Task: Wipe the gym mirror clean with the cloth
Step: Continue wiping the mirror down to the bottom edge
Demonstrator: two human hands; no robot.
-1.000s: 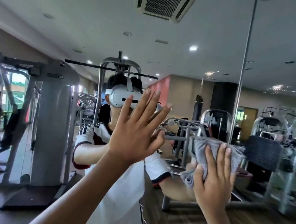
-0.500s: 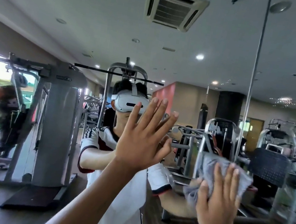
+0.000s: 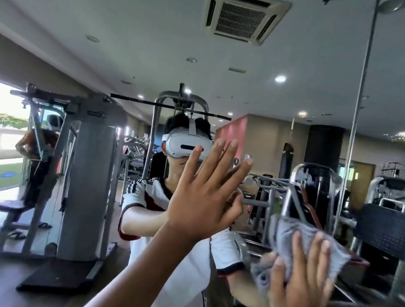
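Observation:
The gym mirror fills the whole view and reflects the room and a person wearing a white headset. My left hand is flat against the glass at the centre, fingers straight and spread. My right hand presses a crumpled grey cloth onto the mirror at the lower right, fingers straight over it. The cloth bulges out above and to the left of that hand. Part of the cloth is hidden behind my palm.
A vertical seam between mirror panels runs down just right of the cloth. Reflected in the glass are a grey weight machine, other gym machines, a ceiling air vent and a second person at the left.
My right hand and the cloth have slid downward and slightly right on the glass. My left hand stays flat on the mirror. The view has tilted up a little.

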